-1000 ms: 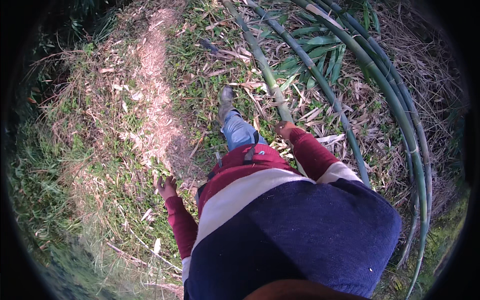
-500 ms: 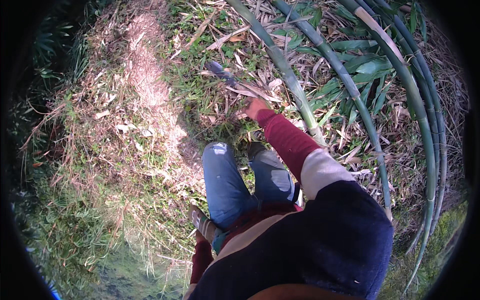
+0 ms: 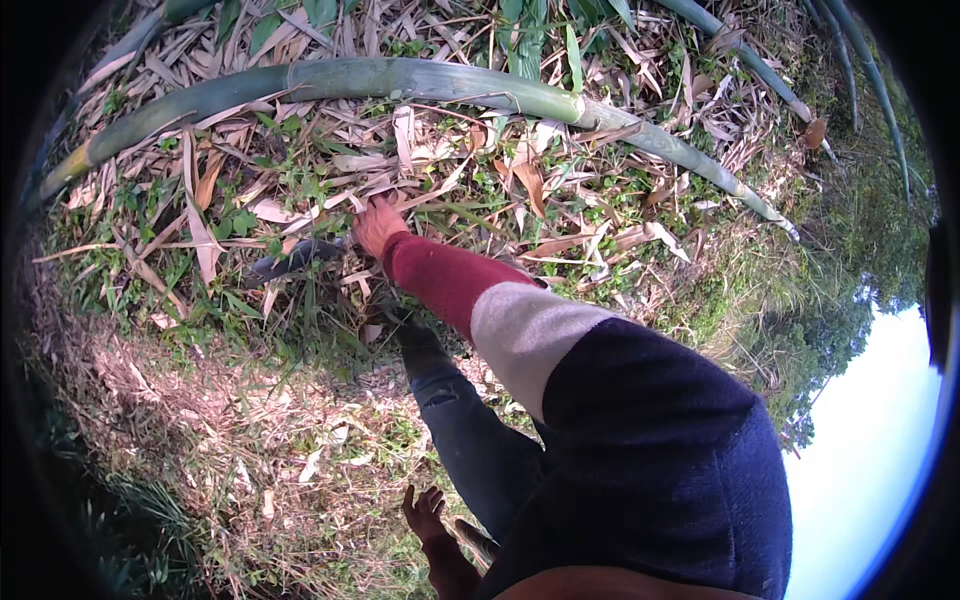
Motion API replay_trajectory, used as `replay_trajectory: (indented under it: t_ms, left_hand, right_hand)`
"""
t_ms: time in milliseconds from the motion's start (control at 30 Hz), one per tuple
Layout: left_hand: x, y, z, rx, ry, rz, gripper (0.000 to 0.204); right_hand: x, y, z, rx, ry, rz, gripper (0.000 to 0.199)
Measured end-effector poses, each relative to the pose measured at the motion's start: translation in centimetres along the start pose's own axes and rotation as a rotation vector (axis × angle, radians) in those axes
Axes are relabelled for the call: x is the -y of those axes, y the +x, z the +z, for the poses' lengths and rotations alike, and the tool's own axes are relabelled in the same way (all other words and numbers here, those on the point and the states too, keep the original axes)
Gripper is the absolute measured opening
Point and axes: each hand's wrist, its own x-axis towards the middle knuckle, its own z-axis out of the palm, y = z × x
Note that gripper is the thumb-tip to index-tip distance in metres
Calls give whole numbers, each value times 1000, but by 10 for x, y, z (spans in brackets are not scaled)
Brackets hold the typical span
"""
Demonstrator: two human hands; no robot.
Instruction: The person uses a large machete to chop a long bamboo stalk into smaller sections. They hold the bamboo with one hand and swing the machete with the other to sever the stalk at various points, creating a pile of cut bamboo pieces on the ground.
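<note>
My right hand [image 3: 378,228] reaches down to the leaf-strewn ground, its fingers closed round the handle end of a machete [image 3: 293,260]. The handle itself is hidden by the hand. The dark blade lies low among grass and dry leaves, pointing left from the hand. Just beyond the hand a thick green bamboo stalk [image 3: 430,80] arches across the view. My left hand [image 3: 425,514] hangs beside my leg near the lower edge, empty, with its fingers apart.
Further bamboo stalks [image 3: 740,55] lean at the upper right, and another stalk [image 3: 120,50] stands at the upper left. Dry leaves and low green plants cover the ground round my jeans-clad leg [image 3: 470,450]. Trees [image 3: 815,345] and bright sky show at the right.
My view has swung round, so the bamboo now runs across the top and sky shows at right. The machete stays at my right hand. My left hand now shows with fingers spread.
</note>
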Motion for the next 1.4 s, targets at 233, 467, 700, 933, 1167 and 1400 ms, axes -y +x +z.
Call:
replay_trajectory:
  t_ms: [233, 467, 700, 933, 1167, 1400]
  left_hand:
    - [-41, 31, -48, 44, 236, 76, 53]
    - [-149, 80, -12, 115, 17, 148, 29]
    - [-180, 50, 149, 151, 305, 591, 10]
    - [-219, -7, 318, 441, 495, 711, 30]
    - [-92, -184, 567, 354, 1177, 1177, 39]
    - [136, -295, 723, 701, 1453, 1319, 47]
  right_hand:
    - [29, -81, -14, 171, 38, 14, 34]
    - [7, -252, 90, 144, 18, 220, 19]
    - [-144, -511, -56, 147, 852, 762, 52]
    - [-209, -730, 54, -103, 1021, 1175, 51]
    - [-118, -905, 334, -25, 1829, 1634, 56]
    - [60, -1036, 479, 162, 2123, 2294, 47]
